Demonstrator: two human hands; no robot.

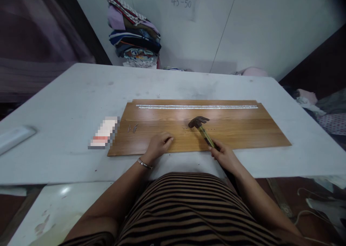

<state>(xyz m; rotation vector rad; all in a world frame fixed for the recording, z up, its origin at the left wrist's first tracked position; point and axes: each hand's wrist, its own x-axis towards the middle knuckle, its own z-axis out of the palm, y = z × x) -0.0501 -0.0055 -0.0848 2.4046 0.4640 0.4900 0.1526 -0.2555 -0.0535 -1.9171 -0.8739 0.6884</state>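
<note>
A long wooden board (238, 128) lies flat on the white table (67, 105). My right hand (224, 155) grips the yellow handle of a claw hammer (200, 125), whose dark head rests on the board by a short row of small dark dots. My left hand (159, 144) rests on the board's near edge with its fingers curled under; whether it holds anything is hidden. A few loose nails (132, 128) lie near the board's left end. Two thin white strips (197, 106) run along the board's far edge.
A blurred pinkish box (104, 133) sits just left of the board. A white flat object (14, 137) lies at the table's left edge. Folded clothes (133, 35) are stacked against the wall behind. More cloth lies on the right.
</note>
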